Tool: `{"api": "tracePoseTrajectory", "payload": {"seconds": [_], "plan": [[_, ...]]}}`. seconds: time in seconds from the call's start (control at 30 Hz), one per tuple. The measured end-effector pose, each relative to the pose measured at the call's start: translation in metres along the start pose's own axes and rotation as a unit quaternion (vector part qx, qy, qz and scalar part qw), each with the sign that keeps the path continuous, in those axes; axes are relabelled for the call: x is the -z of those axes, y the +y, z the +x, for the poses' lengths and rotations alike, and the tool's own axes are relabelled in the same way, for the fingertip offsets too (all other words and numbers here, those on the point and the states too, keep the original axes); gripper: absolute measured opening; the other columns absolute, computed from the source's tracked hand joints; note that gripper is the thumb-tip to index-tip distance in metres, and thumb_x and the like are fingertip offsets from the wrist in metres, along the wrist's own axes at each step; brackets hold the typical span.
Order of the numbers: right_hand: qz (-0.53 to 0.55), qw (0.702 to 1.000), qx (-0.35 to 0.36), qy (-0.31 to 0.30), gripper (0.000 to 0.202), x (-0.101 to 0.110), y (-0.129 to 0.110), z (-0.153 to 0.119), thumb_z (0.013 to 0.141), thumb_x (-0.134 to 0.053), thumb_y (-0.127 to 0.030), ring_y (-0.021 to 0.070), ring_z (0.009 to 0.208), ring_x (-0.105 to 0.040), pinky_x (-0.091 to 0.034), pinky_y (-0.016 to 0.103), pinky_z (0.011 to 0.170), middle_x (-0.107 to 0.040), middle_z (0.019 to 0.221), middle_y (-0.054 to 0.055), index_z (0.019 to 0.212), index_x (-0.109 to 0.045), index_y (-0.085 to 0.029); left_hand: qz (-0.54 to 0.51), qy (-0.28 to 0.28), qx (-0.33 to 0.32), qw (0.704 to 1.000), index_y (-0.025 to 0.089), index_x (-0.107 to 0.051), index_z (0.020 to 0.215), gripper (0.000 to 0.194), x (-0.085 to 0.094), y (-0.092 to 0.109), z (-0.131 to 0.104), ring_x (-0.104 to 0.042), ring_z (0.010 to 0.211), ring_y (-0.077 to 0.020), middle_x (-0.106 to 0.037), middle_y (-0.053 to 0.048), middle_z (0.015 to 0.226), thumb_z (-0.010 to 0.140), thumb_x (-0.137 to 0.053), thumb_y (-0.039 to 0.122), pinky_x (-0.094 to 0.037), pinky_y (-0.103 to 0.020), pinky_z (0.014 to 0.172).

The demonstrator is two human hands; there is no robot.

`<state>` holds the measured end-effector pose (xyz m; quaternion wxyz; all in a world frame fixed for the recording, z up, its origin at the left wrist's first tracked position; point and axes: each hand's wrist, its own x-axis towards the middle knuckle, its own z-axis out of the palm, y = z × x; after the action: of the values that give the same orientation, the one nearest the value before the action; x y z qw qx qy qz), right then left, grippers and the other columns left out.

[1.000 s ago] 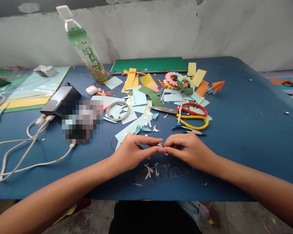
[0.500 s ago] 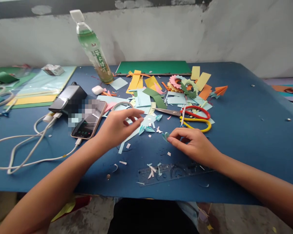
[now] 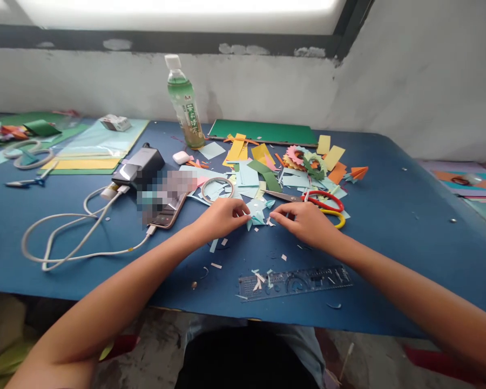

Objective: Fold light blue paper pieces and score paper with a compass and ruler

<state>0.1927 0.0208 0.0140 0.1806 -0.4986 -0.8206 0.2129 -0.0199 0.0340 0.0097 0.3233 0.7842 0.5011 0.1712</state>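
My left hand [image 3: 224, 219] is over the middle of the table, thumb and forefinger closing on the edge of a small light blue folded paper piece [image 3: 256, 218]. Another such folded piece [image 3: 269, 204] lies just behind. To the right is my right hand [image 3: 305, 220], its thumb and forefinger slightly apart beside small pink scraps [image 3: 269, 221], with nothing visible between them. Scissors [image 3: 294, 198] with red and yellow handles lie behind that hand, partly covered by it. A paper tape ring [image 3: 217, 190] rests behind my left hand.
A clear ruler [image 3: 295, 283] lies near the front edge. Left are a phone [image 3: 172, 208], a black charger [image 3: 140, 165] and white cables [image 3: 71, 257]. A bottle [image 3: 188, 116], green board [image 3: 263, 132], paper rings [image 3: 303, 159] and many paper cuttings are behind.
The view has tilted up and shifted. My right hand has come left towards my left hand, and the folded piece formerly in its fingertips no longer shows there. My left fingers have closed together.
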Motion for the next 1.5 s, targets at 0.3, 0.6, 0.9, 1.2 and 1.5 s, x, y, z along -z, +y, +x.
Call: {"api": "tracePoseTrajectory", "payload": {"seconds": [0.3,0.6,0.9,1.2,1.5], "plan": [[-0.002,0.993,-0.067,0.101,0.028,0.024,0.02,-0.068,0.085,-0.048,-0.038,0.0184,0.068,-0.063,-0.046,0.028,0.059,-0.071,0.081,0.005,0.081,-0.067,-0.018,-0.091,-0.011,-0.004,0.996,0.014,-0.055,0.101,0.025,-0.01,0.0,-0.001,-0.067,0.071,-0.0149,-0.07,-0.007,0.083,0.083,-0.048,0.03,-0.048,-0.019,0.048],[-0.022,0.995,-0.055,0.082,0.028,0.006,0.023,-0.131,0.089,-0.043,-0.037,0.0194,0.074,-0.064,-0.051,0.032,0.069,-0.069,0.082,0.006,0.082,-0.065,-0.02,0.079,0.036,-0.003,0.996,0.016,-0.062,0.082,0.022,0.04,0.004,-0.009,-0.059,0.077,-0.0163,-0.066,-0.005,0.085,0.078,-0.053,0.035,-0.043,-0.027,0.069],[0.001,0.992,-0.031,0.124,0.026,-0.003,0.025,-0.139,0.088,-0.045,-0.035,0.0216,0.079,-0.065,-0.054,0.034,0.073,-0.07,0.083,0.007,0.081,-0.065,-0.022,0.217,-0.062,0.072,0.972,0.017,-0.06,0.091,0.033,0.025,0.003,-0.016,-0.059,0.086,-0.0244,-0.065,-0.007,0.089,0.065,-0.067,0.036,-0.039,-0.026,0.062],[-0.034,0.989,0.014,0.143,0.022,0.012,0.035,-0.124,0.088,-0.046,-0.033,0.0216,0.078,-0.067,-0.056,0.033,0.071,-0.071,0.083,0.005,0.084,-0.065,-0.023,0.243,-0.026,0.088,0.966,0.017,-0.061,0.091,0.035,0.04,0.02,0.027,-0.059,0.09,-0.025,-0.065,-0.009,0.096,0.082,-0.049,0.048,-0.043,-0.03,0.068],[-0.068,0.99,0.018,0.125,0.022,0.029,0.034,-0.116,0.089,-0.043,-0.028,0.0202,0.08,-0.066,-0.055,0.033,0.072,-0.07,0.084,0.005,0.086,-0.063,-0.021,0.309,-0.015,0.151,0.939,0.015,-0.051,0.115,0.031,0.026,0.032,0.106,-0.057,0.096,-0.0199,-0.054,-0.008,0.114,0.088,-0.052,0.03,-0.049,-0.041,0.081]]}}
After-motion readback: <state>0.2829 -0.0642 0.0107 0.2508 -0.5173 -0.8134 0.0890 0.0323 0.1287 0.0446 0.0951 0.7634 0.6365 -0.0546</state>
